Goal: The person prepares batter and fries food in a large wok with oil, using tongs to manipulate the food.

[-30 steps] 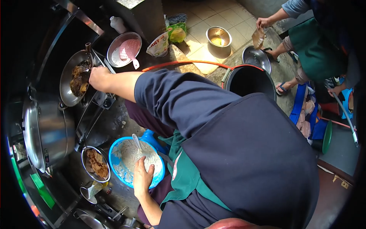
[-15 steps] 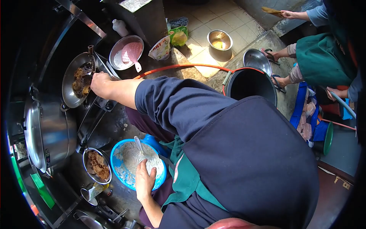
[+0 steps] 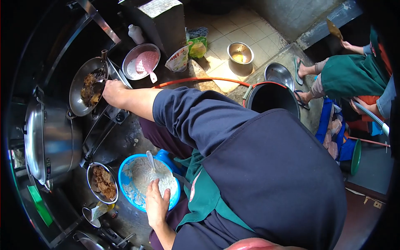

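Note:
My right hand (image 3: 116,93) is closed round the handle of a spatula (image 3: 98,86). Its dark blade reaches into a wok (image 3: 75,98) where brown pieces of food (image 3: 88,88) fry in dark oil. Most of the handle is hidden by the fist. My left hand (image 3: 157,205) holds nothing, its fingers stretched out at the near rim of a blue basin (image 3: 121,185). White, floury batter (image 3: 139,175) coats the inside of that basin. A spoon (image 3: 151,159) leans in it. Beside the basin stands a metal bowl (image 3: 90,177) of fried brown pieces (image 3: 104,182).
A large lidded pot (image 3: 58,137) stands left of the wok. Beyond it, a basin (image 3: 127,68) holds a pink slotted scoop (image 3: 146,61). An orange hose (image 3: 196,78) crosses to a black bucket (image 3: 273,99). Another person in a green apron (image 3: 348,77) sits at the right.
The spatula's blade has shifted and turned in the wok, now showing darker. My left hand stays over the basin's edge. The other person's foot and hands have moved, and the view has shifted slightly.

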Demonstrator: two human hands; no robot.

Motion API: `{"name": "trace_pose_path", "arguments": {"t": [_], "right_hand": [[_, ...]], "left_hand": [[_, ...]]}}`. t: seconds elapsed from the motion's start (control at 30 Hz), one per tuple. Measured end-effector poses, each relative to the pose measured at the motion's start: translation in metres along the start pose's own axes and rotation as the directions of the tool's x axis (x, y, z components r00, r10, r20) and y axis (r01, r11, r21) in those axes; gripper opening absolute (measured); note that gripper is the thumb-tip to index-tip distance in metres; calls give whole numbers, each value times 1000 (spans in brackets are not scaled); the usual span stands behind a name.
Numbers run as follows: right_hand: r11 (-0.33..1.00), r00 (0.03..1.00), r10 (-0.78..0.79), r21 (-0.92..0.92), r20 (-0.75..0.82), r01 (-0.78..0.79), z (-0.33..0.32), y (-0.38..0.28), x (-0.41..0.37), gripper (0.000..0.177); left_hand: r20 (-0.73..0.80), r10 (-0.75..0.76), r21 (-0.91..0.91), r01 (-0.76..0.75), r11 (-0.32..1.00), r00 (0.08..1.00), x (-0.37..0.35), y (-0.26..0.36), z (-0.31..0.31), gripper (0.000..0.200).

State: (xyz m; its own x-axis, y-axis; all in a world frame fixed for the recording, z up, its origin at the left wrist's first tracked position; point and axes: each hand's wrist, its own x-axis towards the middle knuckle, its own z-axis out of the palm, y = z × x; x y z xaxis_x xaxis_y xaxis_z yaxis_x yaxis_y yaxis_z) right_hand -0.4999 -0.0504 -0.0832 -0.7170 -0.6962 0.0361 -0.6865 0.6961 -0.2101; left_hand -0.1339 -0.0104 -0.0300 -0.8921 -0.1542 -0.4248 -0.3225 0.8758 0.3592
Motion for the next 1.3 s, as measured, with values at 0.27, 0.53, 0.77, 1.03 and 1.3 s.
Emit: {"name": "trace_pose_path", "arguments": {"t": [0.27,0.53,0.77,1.03,1.3], "right_hand": [[995,992,-59,-83,-107,50,9,3,1,25],[998,998,-60,-13,-21,60,-13,5,-5,27],[988,994,-110,-112,-26,106,-17,8,-7,24],[983,991,-131,-125,11,131,-21,5,-8,25],[975,988,-154,-164,3,152,-13,19,2,26]], "left_hand": [[-32,2,18,-1,1000,1000,-8,0,-2,51],[-102,-54,-10,53,999,993,-17,2,-8,52],[-138,-90,-9,90,996,986,-26,2,-14,52],[-159,-110,-34,106,994,981,-36,-1,-16,51],[-155,-125,-50,118,992,980,-41,-2,-16,52]]}}
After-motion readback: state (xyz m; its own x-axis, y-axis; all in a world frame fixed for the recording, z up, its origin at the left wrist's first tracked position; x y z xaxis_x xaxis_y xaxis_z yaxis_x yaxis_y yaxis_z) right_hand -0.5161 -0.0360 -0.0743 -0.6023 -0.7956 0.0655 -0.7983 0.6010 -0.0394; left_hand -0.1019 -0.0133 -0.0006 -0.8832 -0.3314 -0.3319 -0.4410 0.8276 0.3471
